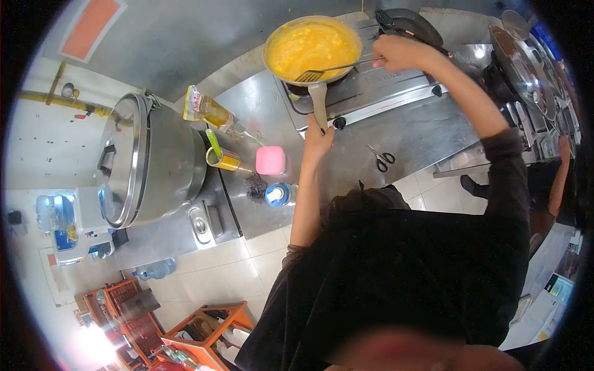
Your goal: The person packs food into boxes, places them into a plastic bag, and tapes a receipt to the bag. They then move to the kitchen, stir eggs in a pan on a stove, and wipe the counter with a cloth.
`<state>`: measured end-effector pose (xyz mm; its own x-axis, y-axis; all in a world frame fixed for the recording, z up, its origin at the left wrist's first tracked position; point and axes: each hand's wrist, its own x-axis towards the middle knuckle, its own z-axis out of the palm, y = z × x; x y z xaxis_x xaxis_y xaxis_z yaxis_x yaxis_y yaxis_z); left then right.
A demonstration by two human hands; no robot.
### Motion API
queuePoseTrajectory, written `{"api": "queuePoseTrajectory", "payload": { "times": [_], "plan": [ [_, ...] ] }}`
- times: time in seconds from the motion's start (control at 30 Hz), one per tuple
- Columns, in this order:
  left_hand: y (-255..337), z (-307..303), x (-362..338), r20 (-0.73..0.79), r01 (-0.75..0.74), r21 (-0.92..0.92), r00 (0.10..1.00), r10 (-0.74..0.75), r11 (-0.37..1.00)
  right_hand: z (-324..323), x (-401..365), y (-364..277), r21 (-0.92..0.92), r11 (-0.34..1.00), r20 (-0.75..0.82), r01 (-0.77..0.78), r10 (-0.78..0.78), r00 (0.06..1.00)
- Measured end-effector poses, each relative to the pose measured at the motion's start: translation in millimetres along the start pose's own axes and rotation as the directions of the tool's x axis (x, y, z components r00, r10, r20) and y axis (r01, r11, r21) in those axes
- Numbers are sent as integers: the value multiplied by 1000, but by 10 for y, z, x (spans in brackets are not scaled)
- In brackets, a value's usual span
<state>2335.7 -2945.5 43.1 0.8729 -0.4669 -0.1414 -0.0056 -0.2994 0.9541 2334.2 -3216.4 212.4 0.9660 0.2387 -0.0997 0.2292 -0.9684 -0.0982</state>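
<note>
A frying pan sits on the gas stove, filled with a soft yellow mixture that looks like eggs. My left hand is closed around the end of the pan's beige handle. In my right hand is the handle of a slotted spatula, gripped from the stove's far right side. The spatula's slotted head lies over the near edge of the pan, by the handle joint. Whether it touches the mixture is hard to see.
Scissors lie on the steel counter near my body. Left of my arm stand a pink-lidded container, a blue-topped pump bottle, a can and a large steel pot. A dark pan sits behind my right hand.
</note>
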Motion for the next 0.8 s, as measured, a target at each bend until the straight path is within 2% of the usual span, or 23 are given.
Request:
{"api": "queuePoseTrajectory", "payload": {
  "times": [0.03, 0.07, 0.13, 0.27, 0.33, 0.37, 0.43, 0.47, 0.53, 0.6, 0.73, 0.77, 0.8],
  "plan": [
    [-6, -3, 2, -3, -4, 2, 1000, 4, 1000, 95, 105, -27, 20, 1000, 106, -13, 11, 994],
    [-17, -6, 6, 1, 1, 14, 1000, -1, 1000, 231, 190, -66, 18, 1000, 99, -11, 9, 995],
    [-11, -16, 17, 3, 4, 34, 1000, -4, 999, 425, 328, -184, 143, 988, -41, -56, 63, 997],
    [4, -23, 4, 22, -16, 85, 1000, 14, 996, 542, 542, -546, 179, 974, -109, -137, 158, 981],
    [-19, -37, 22, 33, -14, 103, 999, 11, 995, 740, 713, -683, 179, 982, -356, -63, 124, 926],
    [-43, -40, 34, 35, -23, 89, 999, 20, 996, 762, 798, -733, 187, 981, -364, -61, 126, 923],
    [-33, -49, 30, 33, -28, 83, 999, 26, 996, 748, 942, -883, 232, 959, -349, -163, 238, 906],
    [-4, -55, 20, 42, -9, 84, 999, 6, 996, 737, 1016, -946, 238, 958, -351, -158, 237, 906],
    [24, -45, -21, 47, 16, 95, 999, -21, 995, 786, 1165, -1037, 255, 927, -323, -276, 351, 879],
    [66, -48, -36, 51, 5, 72, 999, -9, 997, 792, 1267, -1102, 305, 901, -303, -309, 399, 865],
    [66, -36, -12, 36, -15, 39, 999, 13, 999, 667, 1386, -920, 373, 828, -266, -419, 528, 806],
    [10, -31, 7, 31, -1, 38, 1000, -1, 999, 665, 1385, -842, 371, 832, -263, -412, 519, 813],
    [-50, -27, -10, 28, 16, 37, 999, -17, 999, 656, 1361, -714, 385, 823, -308, -418, 541, 782]
  ]
}}
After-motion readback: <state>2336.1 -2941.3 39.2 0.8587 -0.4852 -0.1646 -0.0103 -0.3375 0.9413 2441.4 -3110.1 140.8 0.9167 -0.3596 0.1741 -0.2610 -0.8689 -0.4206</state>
